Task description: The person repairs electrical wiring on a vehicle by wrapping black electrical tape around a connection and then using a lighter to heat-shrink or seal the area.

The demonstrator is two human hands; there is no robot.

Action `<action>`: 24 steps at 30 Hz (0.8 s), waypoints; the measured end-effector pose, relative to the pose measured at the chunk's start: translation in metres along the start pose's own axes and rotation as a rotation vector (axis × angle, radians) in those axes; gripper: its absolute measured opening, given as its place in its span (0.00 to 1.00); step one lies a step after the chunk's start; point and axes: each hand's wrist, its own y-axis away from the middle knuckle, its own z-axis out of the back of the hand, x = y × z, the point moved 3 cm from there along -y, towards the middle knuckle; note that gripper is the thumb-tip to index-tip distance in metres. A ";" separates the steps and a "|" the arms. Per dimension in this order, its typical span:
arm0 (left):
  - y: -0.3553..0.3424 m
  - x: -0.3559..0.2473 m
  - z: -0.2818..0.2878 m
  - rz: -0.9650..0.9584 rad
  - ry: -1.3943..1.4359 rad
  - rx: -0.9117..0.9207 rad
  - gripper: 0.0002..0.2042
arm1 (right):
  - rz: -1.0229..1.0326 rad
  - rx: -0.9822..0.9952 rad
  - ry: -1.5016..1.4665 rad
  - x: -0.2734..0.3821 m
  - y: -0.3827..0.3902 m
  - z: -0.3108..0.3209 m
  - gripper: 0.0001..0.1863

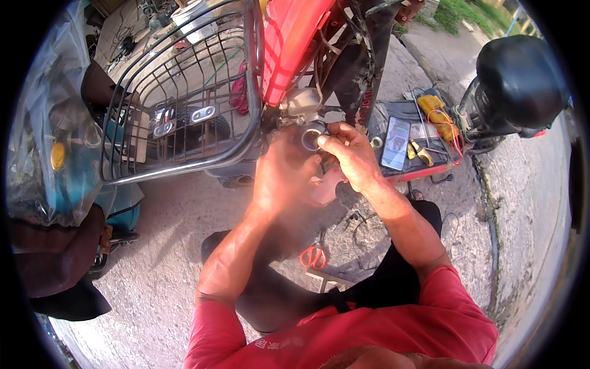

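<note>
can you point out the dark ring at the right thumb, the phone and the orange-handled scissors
Dark ring (303, 136): head view, its dark face, left of the opening.
Phone (396, 144): head view, middle of the screen.
Scissors (313, 257): head view, between the handle loops.

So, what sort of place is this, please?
Probably an outdoor repair spot: a red vehicle stands on rough, sunlit ground, with a yellow meter and orange-handled scissors nearby.

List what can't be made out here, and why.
In the head view:
Left hand: fingertips blurred by haze.
Dark ring: right edge covered by the thumb of the right hand.
Phone: screen details too small.
Red panel: cut off by the upper edge.
</note>
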 end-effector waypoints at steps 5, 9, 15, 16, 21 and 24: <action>0.001 -0.002 -0.004 0.038 0.058 0.003 0.37 | 0.008 0.015 0.106 -0.007 -0.003 0.006 0.23; 0.000 -0.001 -0.004 0.028 -0.001 0.001 0.38 | -0.012 0.044 0.035 -0.009 -0.004 0.006 0.23; -0.001 0.006 -0.006 0.011 -0.025 -0.017 0.38 | -0.035 0.052 0.032 -0.008 -0.005 0.008 0.23; -0.001 0.006 -0.006 0.011 -0.020 -0.014 0.38 | -0.036 0.052 0.034 -0.009 -0.005 0.008 0.23; 0.001 0.002 -0.006 -0.011 0.043 -0.012 0.37 | -0.032 0.060 -0.014 -0.012 -0.003 0.007 0.22; 0.000 0.002 -0.006 -0.019 0.016 -0.017 0.38 | -0.032 0.055 -0.021 -0.013 -0.003 0.007 0.22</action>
